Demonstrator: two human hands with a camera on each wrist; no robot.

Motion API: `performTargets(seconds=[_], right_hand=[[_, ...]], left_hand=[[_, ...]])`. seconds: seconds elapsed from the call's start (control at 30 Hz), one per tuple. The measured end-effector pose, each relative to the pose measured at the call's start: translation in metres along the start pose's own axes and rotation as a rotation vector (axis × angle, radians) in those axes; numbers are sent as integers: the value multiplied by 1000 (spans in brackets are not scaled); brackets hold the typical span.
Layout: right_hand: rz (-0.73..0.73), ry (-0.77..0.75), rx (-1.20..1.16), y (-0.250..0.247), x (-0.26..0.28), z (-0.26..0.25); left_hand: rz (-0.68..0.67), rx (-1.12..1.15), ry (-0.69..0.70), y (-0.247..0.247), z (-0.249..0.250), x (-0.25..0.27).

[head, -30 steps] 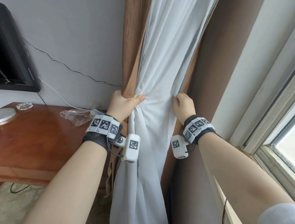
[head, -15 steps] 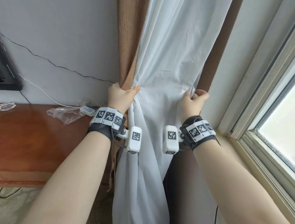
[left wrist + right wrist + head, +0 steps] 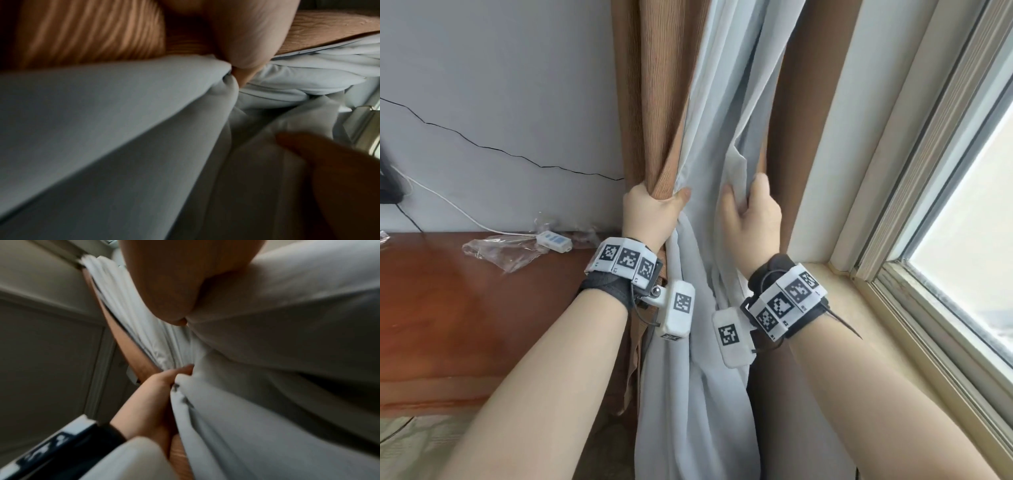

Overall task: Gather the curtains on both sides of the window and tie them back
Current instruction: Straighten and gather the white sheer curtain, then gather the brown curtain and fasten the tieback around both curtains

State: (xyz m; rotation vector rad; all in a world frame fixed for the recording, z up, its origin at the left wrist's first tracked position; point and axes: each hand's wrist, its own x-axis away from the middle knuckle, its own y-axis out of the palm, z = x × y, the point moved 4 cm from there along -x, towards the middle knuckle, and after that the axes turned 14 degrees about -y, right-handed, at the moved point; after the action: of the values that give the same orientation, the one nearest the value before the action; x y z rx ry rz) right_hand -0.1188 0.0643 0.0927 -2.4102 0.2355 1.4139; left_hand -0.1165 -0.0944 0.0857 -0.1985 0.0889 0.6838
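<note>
A brown ribbed curtain [image 3: 640, 113] and a pale white lining curtain [image 3: 726, 102] hang bunched in the corner left of the window. My left hand [image 3: 654, 212] grips the brown fold together with the white cloth, thumb across the front. My right hand [image 3: 751, 209] grips the right edge of the white cloth, fingers curled behind it, beside a darker brown panel [image 3: 801, 120]. In the left wrist view the thumb [image 3: 252, 35] presses white cloth [image 3: 102, 121] against brown cloth [image 3: 86, 32]. The right wrist view shows white folds [image 3: 277, 369] and my left hand [image 3: 156, 389] gripping them.
A red-brown wooden desk [image 3: 448, 308] stands at the left with a crumpled clear plastic bag [image 3: 506, 248] and a white cable switch [image 3: 553, 241]. The window frame [image 3: 914, 222] and sill [image 3: 859, 308] run along the right. A black wire [image 3: 482, 145] crosses the grey wall.
My right hand has shifted its hold and drawn the white curtain's right edge in toward the left hand. The left hand keeps its grip. My view has turned right, toward the window.
</note>
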Motion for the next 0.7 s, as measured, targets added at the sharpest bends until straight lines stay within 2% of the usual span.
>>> performTargets(seconds=[0.17, 0.23, 0.3, 0.4, 0.57, 0.7], right_hand=[[-115, -178, 88, 13, -3, -19], [-168, -166, 202, 18, -3, -20], [-226, -105, 246, 21, -2, -16], [-295, -8, 200, 22, -7, -14], [-319, 361, -221, 13, -5, -7], [-444, 446, -372, 14, 0, -4]], left_hand=[[-71, 25, 13, 7, 0, 10], [-118, 0, 7, 8, 0, 12], [-149, -47, 21, 10, 0, 16], [-122, -199, 113, 14, 1, 20], [-46, -505, 269, 23, 8, 31], [-61, -702, 468, 36, 13, 45]])
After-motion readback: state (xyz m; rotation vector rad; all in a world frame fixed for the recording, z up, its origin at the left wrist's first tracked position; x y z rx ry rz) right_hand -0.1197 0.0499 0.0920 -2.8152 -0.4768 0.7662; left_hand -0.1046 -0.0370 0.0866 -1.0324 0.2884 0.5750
